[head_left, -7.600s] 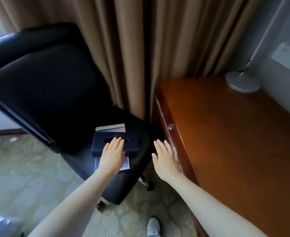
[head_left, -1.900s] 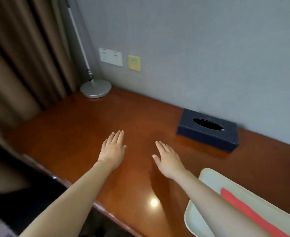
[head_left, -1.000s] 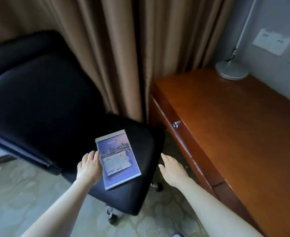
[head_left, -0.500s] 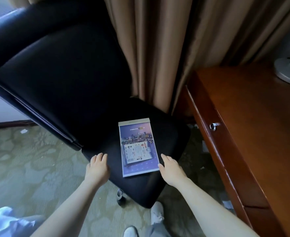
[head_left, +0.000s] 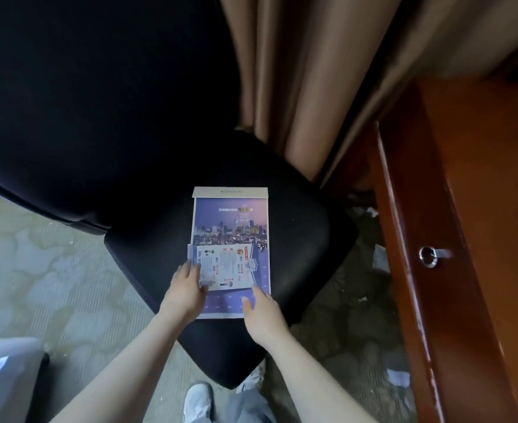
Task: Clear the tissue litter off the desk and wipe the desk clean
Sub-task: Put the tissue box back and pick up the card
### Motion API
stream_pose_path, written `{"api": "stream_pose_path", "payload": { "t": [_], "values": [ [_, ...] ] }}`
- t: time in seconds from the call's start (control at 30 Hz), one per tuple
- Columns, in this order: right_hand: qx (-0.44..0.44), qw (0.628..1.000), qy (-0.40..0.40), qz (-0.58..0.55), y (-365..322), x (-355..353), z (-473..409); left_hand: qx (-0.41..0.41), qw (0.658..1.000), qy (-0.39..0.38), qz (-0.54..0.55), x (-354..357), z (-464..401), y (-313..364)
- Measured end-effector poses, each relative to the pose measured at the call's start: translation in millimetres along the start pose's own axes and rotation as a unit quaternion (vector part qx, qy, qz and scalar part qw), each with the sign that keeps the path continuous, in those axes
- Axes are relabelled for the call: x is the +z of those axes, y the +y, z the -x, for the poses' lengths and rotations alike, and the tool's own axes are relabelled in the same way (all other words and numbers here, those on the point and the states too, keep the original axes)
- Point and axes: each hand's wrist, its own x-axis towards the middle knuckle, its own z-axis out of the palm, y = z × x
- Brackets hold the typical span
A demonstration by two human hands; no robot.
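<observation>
Both hands on the booklet lying flat on the black chair seat. Left hand fingers lie on its left edge, thumb over the loose leaflet; right hand fingers straight, resting on the lower right corner. Bench at right, apart. Tissue scraps on the carpet below. Risk: leaflet could slide off when lifted, since it's loose on top.

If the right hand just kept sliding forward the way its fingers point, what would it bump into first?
The right hand already lies on the near edge of the purple printed booklet on the black padded chair seat. Going on, it would likely first meet the smaller white leaflet lying on that booklet, though depth is hard to judge.
</observation>
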Motion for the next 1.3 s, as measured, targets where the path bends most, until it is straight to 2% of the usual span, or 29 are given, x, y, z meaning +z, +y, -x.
{"api": "stream_pose_path", "payload": {
  "t": [0.17, 0.33, 0.47, 0.67, 0.87, 1.0, 1.13, 1.3],
  "values": [
    [0.048, 0.996, 0.001, -0.074, 4.9, 30.1, -26.8, 0.022, 0.999, -0.001, -0.046, 1.3, -42.3, 4.4],
    [0.121, 0.973, 0.007, -0.194, -2.7, 46.2, -53.1, -0.003, 0.995, 0.018, -0.099, -0.6, -64.9, 11.1],
    [0.175, 0.919, 0.023, -0.352, -10.2, 56.0, -66.9, 0.007, 0.981, 0.045, -0.188, -4.3, -72.6, 14.1],
    [0.229, 0.808, 0.006, -0.543, -24.0, 53.9, -76.9, -0.019, 0.972, 0.015, -0.234, 2.3, -65.4, 7.0],
    [0.241, 0.758, 0.016, -0.606, -33.4, 55.5, -74.8, -0.002, 0.989, -0.023, -0.149, 8.1, -58.3, 3.3],
    [0.209, 0.763, 0.041, -0.610, -52.7, 49.3, -74.0, -0.013, 0.997, -0.032, -0.065, -7.4, -54.3, 4.6],
    [0.107, 0.822, 0.090, -0.552, -69.9, 38.4, -65.6, -0.001, 1.000, -0.002, -0.017, -37.2, -40.5, 14.1],
    [0.003, 0.819, 0.123, -0.561, -94.5, -6.8, -12.7, 0.030, 0.996, 0.082, 0.008, -94.8, -12.8, 38.1]
  ]
}}
